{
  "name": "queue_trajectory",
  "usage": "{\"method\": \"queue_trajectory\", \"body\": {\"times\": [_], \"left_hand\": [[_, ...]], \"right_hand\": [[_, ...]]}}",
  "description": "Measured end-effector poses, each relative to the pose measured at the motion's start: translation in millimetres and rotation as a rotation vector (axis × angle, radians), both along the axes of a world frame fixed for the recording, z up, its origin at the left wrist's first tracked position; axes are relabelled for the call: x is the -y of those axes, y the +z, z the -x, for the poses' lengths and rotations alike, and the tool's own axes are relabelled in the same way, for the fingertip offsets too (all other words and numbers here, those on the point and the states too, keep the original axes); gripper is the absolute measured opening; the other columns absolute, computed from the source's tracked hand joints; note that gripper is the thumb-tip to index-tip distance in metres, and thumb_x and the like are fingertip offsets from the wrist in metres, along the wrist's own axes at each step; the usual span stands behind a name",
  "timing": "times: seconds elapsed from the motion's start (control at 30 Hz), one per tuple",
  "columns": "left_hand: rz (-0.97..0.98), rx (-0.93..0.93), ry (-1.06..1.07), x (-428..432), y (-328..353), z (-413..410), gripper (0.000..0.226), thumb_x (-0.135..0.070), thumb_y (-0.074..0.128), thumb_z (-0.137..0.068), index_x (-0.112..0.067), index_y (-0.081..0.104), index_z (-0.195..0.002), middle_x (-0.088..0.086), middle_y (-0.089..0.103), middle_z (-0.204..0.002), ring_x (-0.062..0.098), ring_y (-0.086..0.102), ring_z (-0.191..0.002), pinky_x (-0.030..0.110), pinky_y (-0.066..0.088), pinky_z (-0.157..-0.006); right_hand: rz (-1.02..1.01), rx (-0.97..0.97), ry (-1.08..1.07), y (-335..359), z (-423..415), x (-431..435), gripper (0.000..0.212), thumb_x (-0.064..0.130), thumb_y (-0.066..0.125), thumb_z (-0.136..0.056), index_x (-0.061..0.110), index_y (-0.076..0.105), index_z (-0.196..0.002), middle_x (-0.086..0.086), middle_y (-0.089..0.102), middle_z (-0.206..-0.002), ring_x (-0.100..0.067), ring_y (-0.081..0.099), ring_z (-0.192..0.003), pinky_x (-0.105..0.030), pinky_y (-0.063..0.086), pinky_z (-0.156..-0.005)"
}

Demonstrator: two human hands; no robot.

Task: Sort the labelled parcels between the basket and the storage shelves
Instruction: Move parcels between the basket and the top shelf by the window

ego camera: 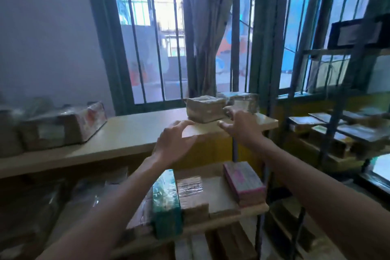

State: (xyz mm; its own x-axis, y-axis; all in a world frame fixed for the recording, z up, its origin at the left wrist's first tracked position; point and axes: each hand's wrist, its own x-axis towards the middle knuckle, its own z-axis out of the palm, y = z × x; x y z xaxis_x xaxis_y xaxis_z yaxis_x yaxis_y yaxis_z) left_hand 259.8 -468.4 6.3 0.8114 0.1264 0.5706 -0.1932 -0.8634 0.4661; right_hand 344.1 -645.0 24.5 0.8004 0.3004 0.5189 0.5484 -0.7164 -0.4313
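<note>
parcels lie on pale wooden shelves under a barred window, and the whole view is a little blurred. far left on the top shelf point(130, 133) lies a large wrapped box point(63, 126) with a pale label on its near face, well apart from the hands. further right the left hand point(172, 143) reaches forward over the shelf's front edge, fingers spread and curled, holding nothing. below it, on the lower shelf point(223, 196), a teal packet point(166, 200) stands on its edge, touching a brown wrapped parcel point(192, 196) on its right. just beyond the left fingertips, on the top shelf, a brown taped parcel point(205, 107) lies flat, and whether any finger touches it cannot be told. the right hand point(240, 124) is at that parcel's right end, open, fingers spread near its side, gripping nothing. behind it a clear-wrapped parcel point(242, 100) lies close to the brown one. under the right forearm a pink box point(242, 183) lies at the lower shelf's right end, apart from the brown parcel there. far right, a dark metal rack point(337, 124) holds flat packages.
</note>
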Motion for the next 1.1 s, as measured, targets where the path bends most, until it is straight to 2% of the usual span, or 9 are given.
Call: {"method": "queue_trajectory", "body": {"times": [0.17, 0.27, 0.47, 0.67, 0.77, 0.87, 0.93, 1.0, 1.1], "left_hand": [[0.013, -0.034, 0.034, -32, -7, -33, 0.048, -0.032, 0.065, -0.083, -0.020, 0.051, -0.128, 0.005, 0.054, -0.133, 0.021, 0.055, -0.116, 0.027, 0.046, -0.085], [0.025, -0.050, 0.033, -30, -8, -74, 0.049, -0.029, 0.065, -0.083, -0.019, 0.049, -0.129, 0.006, 0.052, -0.135, 0.021, 0.053, -0.118, 0.029, 0.045, -0.090], [0.062, -0.196, 0.087, -28, -7, -153, 0.059, -0.034, 0.064, -0.083, -0.019, 0.040, -0.135, 0.009, 0.046, -0.139, 0.024, 0.046, -0.123, 0.032, 0.041, -0.095], [0.224, -0.297, 0.064, -42, -15, -169, 0.089, -0.030, 0.070, -0.078, -0.025, 0.010, -0.144, 0.016, 0.039, -0.143, 0.030, 0.045, -0.126, 0.041, 0.040, -0.102], [0.270, -0.296, 0.059, -50, -10, -167, 0.103, -0.033, 0.074, -0.074, -0.030, 0.000, -0.145, 0.016, 0.038, -0.144, 0.028, 0.041, -0.130, 0.039, 0.038, -0.104], [0.353, -0.270, 0.080, -57, -6, -162, 0.109, -0.038, 0.075, -0.071, -0.029, -0.004, -0.145, 0.015, 0.029, -0.150, 0.030, 0.034, -0.134, 0.045, 0.036, -0.106], [0.419, -0.257, 0.102, -62, -2, -159, 0.109, -0.040, 0.074, -0.072, -0.027, -0.004, -0.146, 0.016, 0.026, -0.151, 0.033, 0.033, -0.134, 0.049, 0.035, -0.106], [0.547, -0.253, 0.065, -68, 3, -154, 0.108, -0.042, 0.072, -0.072, -0.028, -0.005, -0.146, 0.016, 0.028, -0.150, 0.034, 0.036, -0.132, 0.050, 0.037, -0.104], [0.869, -0.238, -0.123, -77, 12, -145, 0.116, -0.060, 0.072, -0.054, -0.033, 0.002, -0.144, 0.013, 0.039, -0.143, 0.032, 0.049, -0.120, 0.050, 0.048, -0.091]], "right_hand": [[0.097, -0.010, 0.057, -10, -44, -14, 0.054, 0.029, 0.064, -0.087, 0.007, 0.049, -0.133, -0.013, 0.052, -0.136, -0.026, 0.048, -0.124, -0.032, 0.039, -0.100], [0.158, 0.071, 0.074, -8, -86, -9, 0.047, 0.027, 0.063, -0.087, 0.008, 0.053, -0.128, -0.011, 0.057, -0.130, -0.024, 0.053, -0.115, -0.030, 0.042, -0.093], [0.285, 0.163, 0.116, 12, -155, -48, 0.072, 0.061, 0.056, -0.080, 0.019, 0.044, -0.137, -0.011, 0.044, -0.144, -0.030, 0.040, -0.132, -0.046, 0.034, -0.106], [0.419, 0.207, 0.084, -2, -176, -76, 0.063, 0.068, 0.050, -0.078, 0.022, 0.055, -0.120, -0.008, 0.064, -0.118, -0.028, 0.058, -0.105, -0.041, 0.040, -0.094], [0.250, 0.119, 0.129, 3, -179, -79, 0.052, 0.059, 0.057, -0.079, 0.019, 0.061, -0.113, -0.004, 0.068, -0.107, -0.024, 0.062, -0.098, -0.041, 0.044, -0.093], [-0.083, -0.068, 0.171, 13, -178, -76, 0.036, 0.050, 0.064, -0.080, 0.017, 0.066, -0.092, -0.001, 0.067, -0.083, -0.022, 0.064, -0.086, -0.030, 0.046, -0.072], [-0.489, -0.369, 0.188, 21, -172, -77, 0.029, 0.047, 0.065, -0.079, 0.019, 0.064, -0.081, -0.002, 0.066, -0.085, -0.022, 0.062, -0.087, -0.029, 0.044, -0.067], [-0.883, -0.774, 0.278, 24, -164, -83, 0.034, 0.043, 0.062, -0.079, 0.019, 0.063, -0.101, -0.008, 0.066, -0.105, -0.024, 0.060, -0.097, -0.034, 0.048, -0.071], [-1.133, -1.046, 0.545, 22, -154, -91, 0.030, 0.036, 0.049, -0.085, 0.021, 0.073, -0.095, -0.007, 0.073, -0.100, -0.027, 0.060, -0.103, -0.041, 0.054, -0.071]]}}
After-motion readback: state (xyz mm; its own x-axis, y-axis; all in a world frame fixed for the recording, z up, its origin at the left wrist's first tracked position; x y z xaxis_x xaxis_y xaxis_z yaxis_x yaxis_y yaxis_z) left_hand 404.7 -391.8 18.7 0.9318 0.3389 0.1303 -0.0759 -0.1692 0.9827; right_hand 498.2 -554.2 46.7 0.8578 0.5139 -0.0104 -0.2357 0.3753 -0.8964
